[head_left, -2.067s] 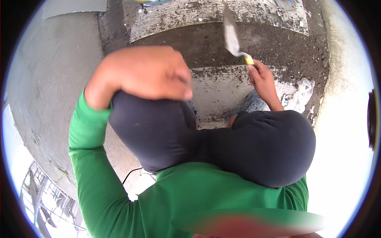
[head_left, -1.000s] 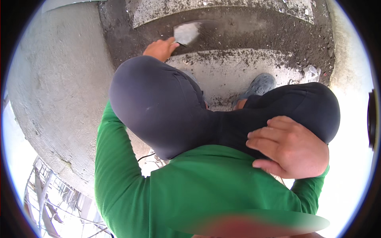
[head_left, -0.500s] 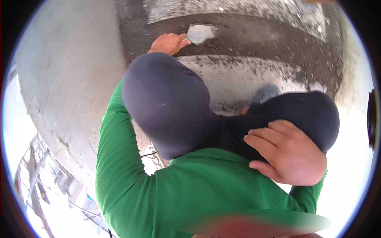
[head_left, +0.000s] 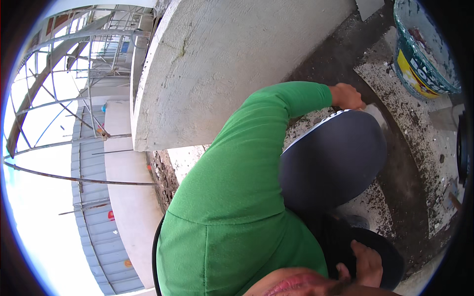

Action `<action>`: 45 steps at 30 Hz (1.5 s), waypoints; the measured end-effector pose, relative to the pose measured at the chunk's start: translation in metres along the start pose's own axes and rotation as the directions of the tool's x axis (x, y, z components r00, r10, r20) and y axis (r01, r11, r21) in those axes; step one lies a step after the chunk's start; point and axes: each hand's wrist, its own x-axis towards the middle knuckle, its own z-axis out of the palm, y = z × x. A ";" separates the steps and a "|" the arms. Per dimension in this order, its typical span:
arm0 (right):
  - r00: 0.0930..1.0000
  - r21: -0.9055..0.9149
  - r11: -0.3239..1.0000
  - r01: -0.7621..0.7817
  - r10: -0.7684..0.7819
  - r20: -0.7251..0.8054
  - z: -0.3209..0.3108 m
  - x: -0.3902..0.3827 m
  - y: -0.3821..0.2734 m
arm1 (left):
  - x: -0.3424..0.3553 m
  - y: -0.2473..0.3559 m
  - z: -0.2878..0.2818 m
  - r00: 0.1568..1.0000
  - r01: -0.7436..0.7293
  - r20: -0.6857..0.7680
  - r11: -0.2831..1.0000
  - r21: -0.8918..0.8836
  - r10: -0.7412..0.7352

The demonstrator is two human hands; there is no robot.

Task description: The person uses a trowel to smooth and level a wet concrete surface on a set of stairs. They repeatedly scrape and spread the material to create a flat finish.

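Observation:
My left hand [head_left: 348, 96] reaches past my raised left knee [head_left: 335, 158] and is closed round the handle of a putty knife. The putty knife's pale blade [head_left: 378, 117] shows only in part beyond the knee, low over the dark ground. My right hand [head_left: 368, 264] lies on my right thigh in dark trousers, its fingers apart and holding nothing. A green sleeve covers my left arm.
A rough grey plastered wall [head_left: 237, 69] rises beside my left arm. On speckled boards [head_left: 400, 98] stands a dark green bucket [head_left: 419, 74] with a yellow label, smeared inside. Scaffolding [head_left: 74, 59] and a blue-grey corrugated panel [head_left: 94, 212] are farther left.
The view has swung and tilted, bringing the bucket and more scaffolding into sight. My left hand keeps hold of the putty knife, whose blade is now partly behind the knee.

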 end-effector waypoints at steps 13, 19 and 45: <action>0.998 -0.008 1.000 -0.017 0.016 -0.054 0.003 -0.015 0.011 | 0.041 0.061 -0.012 0.990 -0.138 -0.025 0.990 -0.023 0.137; 0.996 0.011 0.999 -0.042 0.043 -0.084 0.016 -0.018 0.006 | 0.048 0.064 0.021 0.961 -0.274 0.044 0.960 0.052 0.272; 0.994 0.047 0.998 -0.041 0.045 -0.098 0.024 -0.031 0.003 | 0.080 0.061 -0.036 0.916 -0.401 0.070 0.892 0.208 0.395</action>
